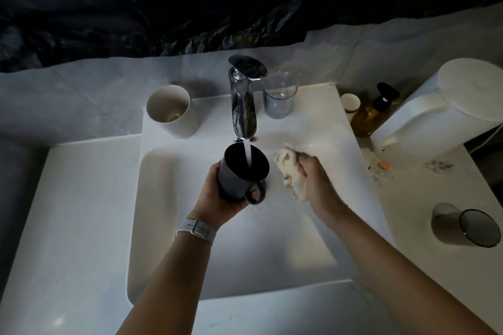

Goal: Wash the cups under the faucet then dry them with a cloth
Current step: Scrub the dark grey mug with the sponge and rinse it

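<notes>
Currently, the left hand (217, 193) grips the dark mug (239, 174) around its body, one finger showing through the handle, and holds it tilted directly beneath the faucet (243, 106), where the running stream enters its mouth. The right hand (313, 179) clenches a bunched pale cloth (288, 168) just right of the faucet's stream, above the sink basin (168, 226).

Risks, as judged from this position:
- Slip. The mug wall is wet and the hold is one-handed. A loosened grip would drop the mug into the basin, with likely chipping.
- Splash. The tilted mouth may deflect water forward of the faucet onto the counter.
- Wet cloth. The cloth sits close to the stream. Spray could soak it and impair the drying step.
- Knock. A white cup (171, 111) stands left of the faucet and a clear glass (280, 95) just right of it. A wide swing of the mug could strike either.

Surface and room: a white counter (68, 198) surrounds the basin. Far right of the faucet stand an amber pump bottle (373, 111), a small jar (349, 103) and a white appliance (446, 117). A smoky glass (465, 226) lies tipped on its side well right of the faucet. Dark plastic sheeting (163, 3) hangs behind the faucet above pale wall tiles (81, 84). Lighting is dim.
</notes>
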Demonstrator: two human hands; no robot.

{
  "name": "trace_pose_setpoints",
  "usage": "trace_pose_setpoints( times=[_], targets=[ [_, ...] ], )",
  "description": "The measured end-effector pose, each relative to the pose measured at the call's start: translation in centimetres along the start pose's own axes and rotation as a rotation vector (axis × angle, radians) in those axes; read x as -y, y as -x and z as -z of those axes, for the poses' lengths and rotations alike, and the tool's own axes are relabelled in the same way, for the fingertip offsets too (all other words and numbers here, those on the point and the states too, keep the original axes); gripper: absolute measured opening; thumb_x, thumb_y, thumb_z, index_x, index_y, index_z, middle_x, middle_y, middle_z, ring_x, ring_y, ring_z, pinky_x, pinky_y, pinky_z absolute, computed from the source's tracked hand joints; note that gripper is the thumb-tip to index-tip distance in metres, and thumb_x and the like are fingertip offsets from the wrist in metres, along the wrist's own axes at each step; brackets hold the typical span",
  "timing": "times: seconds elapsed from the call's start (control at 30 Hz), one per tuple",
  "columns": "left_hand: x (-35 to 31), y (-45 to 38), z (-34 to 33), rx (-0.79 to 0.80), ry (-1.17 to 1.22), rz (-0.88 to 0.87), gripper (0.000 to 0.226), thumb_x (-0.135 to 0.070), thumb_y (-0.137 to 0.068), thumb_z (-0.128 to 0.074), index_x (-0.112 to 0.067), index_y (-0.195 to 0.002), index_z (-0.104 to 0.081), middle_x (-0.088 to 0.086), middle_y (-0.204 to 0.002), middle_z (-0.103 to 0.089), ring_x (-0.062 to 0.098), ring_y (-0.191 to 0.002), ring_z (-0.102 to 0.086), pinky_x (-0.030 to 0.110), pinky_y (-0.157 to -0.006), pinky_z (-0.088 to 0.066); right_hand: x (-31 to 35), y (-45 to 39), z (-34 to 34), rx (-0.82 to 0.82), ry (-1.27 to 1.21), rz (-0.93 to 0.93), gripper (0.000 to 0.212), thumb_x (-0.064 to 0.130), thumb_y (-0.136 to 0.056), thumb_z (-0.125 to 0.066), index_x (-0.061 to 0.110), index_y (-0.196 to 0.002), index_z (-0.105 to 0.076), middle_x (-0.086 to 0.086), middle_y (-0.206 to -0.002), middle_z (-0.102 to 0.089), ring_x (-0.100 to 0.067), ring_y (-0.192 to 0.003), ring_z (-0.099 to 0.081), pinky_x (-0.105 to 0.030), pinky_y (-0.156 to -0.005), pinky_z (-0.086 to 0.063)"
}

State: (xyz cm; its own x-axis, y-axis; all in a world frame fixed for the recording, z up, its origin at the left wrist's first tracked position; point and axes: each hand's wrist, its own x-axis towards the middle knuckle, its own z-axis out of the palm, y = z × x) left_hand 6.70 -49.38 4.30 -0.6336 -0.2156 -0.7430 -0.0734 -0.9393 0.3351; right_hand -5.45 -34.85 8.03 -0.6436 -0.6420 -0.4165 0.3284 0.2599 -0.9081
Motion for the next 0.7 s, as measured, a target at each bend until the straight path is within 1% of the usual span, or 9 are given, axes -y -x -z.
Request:
trace_pose_setpoints(
  times=[0.03, 0.1, 0.17, 0.23, 0.33, 0.37, 0.43, 0.6, 0.7],
  targets=[
    [-0.1, -0.2, 0.1, -0.009, -0.017, 0.001, 0.034, -0.039, -0.09, -0.05, -0.011, -0.101, -0.065, 0.012, -0.081, -0.072, 0.027, -0.064, -0.071, 0.033, -0.059, -0.058, 0.6, -0.6, 0.2, -0.008, 0.048, -0.005, 0.036, 0.036, -0.088, -0.041, 0.008, -0.098, -0.061, -0.004, -0.078, -0.051, -0.013, -0.068, -0.049, -0.022, -0.054, -0.038],
    [-0.1, -0.4, 0.0, -0.032, -0.069, 0.007, 0.034, -0.04, -0.09, -0.051, -0.013, -0.104, -0.064, 0.01, -0.081, -0.072, 0.027, -0.07, -0.071, 0.035, -0.064, -0.057, 1.7, -1.6, 0.3, 0.034, 0.285, 0.239, 0.027, 0.016, -0.094, -0.047, 0.013, -0.116, -0.063, -0.003, -0.093, -0.052, -0.011, -0.086, -0.055, -0.02, -0.078, -0.045],
    [0.0, -0.7, -0.2, -0.045, -0.104, 0.023, 0.039, -0.041, -0.088, -0.054, -0.013, -0.113, -0.063, 0.012, -0.091, -0.072, 0.028, -0.085, -0.066, 0.041, -0.078, -0.054, 1.5, -2.7, 0.2, 0.129, 0.53, 0.459, 0.048, 0.003, -0.091, -0.058, 0.011, -0.138, -0.048, 0.001, -0.103, -0.052, -0.002, -0.098, -0.054, -0.008, -0.092, -0.038],
    [-0.1, -0.8, -0.3, -0.051, -0.101, 0.032, 0.044, -0.042, -0.087, -0.056, -0.012, -0.119, -0.062, 0.015, -0.101, -0.07, 0.03, -0.094, -0.064, 0.045, -0.091, -0.05, 2.1, -3.8, 0.2, 0.167, 0.56, 0.419, 0.058, 0.009, -0.084, -0.071, 0.013, -0.138, -0.049, 0.003, -0.106, -0.058, -0.001, -0.096, -0.057, -0.006, -0.088, -0.04],
    [-0.6, -1.0, 0.1, -0.054, -0.096, -0.008, 0.043, -0.043, -0.089, -0.053, -0.015, -0.12, -0.061, 0.013, -0.101, -0.069, 0.029, -0.094, -0.064, 0.042, -0.082, -0.054, 2.9, -5.7, 0.7, 0.19, 0.664, 0.36, 0.028, 0.022, -0.08, -0.077, 0.008, -0.102, -0.069, 0.003, -0.084, -0.063, -0.004, -0.076, -0.055, -0.016, -0.071, -0.042],
    [-0.8, -1.0, 0.3, -0.063, -0.095, -0.025, 0.042, -0.043, -0.089, -0.053, -0.016, -0.121, -0.061, 0.013, -0.1, -0.069, 0.028, -0.092, -0.064, 0.041, -0.077, -0.055, 3.0, -5.9, 0.7, 0.21, 0.742, 0.328, 0.024, 0.026, -0.08, -0.076, 0.005, -0.082, -0.066, 0.003, -0.07, -0.056, -0.005, -0.065, -0.048, -0.02, -0.062, -0.037],
    [-1.0, -1.3, 0.8, -0.088, -0.08, -0.041, 0.044, -0.044, -0.088, -0.053, -0.017, -0.122, -0.061, 0.012, -0.099, -0.07, 0.028, -0.091, -0.065, 0.04, -0.072, -0.056, 2.6, -5.8, 0.1, 0.27, 0.801, 0.217, 0.042, 0.029, -0.083, -0.071, 0.007, -0.059, -0.045, 0.002, -0.055, -0.044, -0.008, -0.052, -0.041, -0.022, -0.052, -0.032],
    [-0.7, -0.9, 0.6, -0.098, -0.011, -0.042, 0.031, -0.04, -0.088, -0.051, -0.016, -0.103, -0.064, 0.009, -0.082, -0.07, 0.025, -0.078, -0.065, 0.032, -0.064, -0.054, 2.9, -5.3, -2.0, 0.181, 0.614, -0.013, 0.029, 0.042, -0.091, -0.056, 0.013, -0.091, -0.057, 0.001, -0.071, -0.059, -0.009, -0.056, -0.059, -0.022, -0.053, -0.046],
    [-0.3, -0.7, 0.9, -0.109, -0.004, -0.046, 0.031, -0.039, -0.088, -0.051, -0.016, -0.106, -0.063, 0.009, -0.083, -0.07, 0.025, -0.078, -0.065, 0.031, -0.063, -0.055, 3.0, -5.4, -1.9, 0.014, 0.592, 0.066, 0.036, 0.042, -0.097, -0.047, 0.012, -0.079, -0.055, -0.002, -0.067, -0.056, -0.016, -0.056, -0.056, -0.025, -0.058, -0.044]
  ],
)
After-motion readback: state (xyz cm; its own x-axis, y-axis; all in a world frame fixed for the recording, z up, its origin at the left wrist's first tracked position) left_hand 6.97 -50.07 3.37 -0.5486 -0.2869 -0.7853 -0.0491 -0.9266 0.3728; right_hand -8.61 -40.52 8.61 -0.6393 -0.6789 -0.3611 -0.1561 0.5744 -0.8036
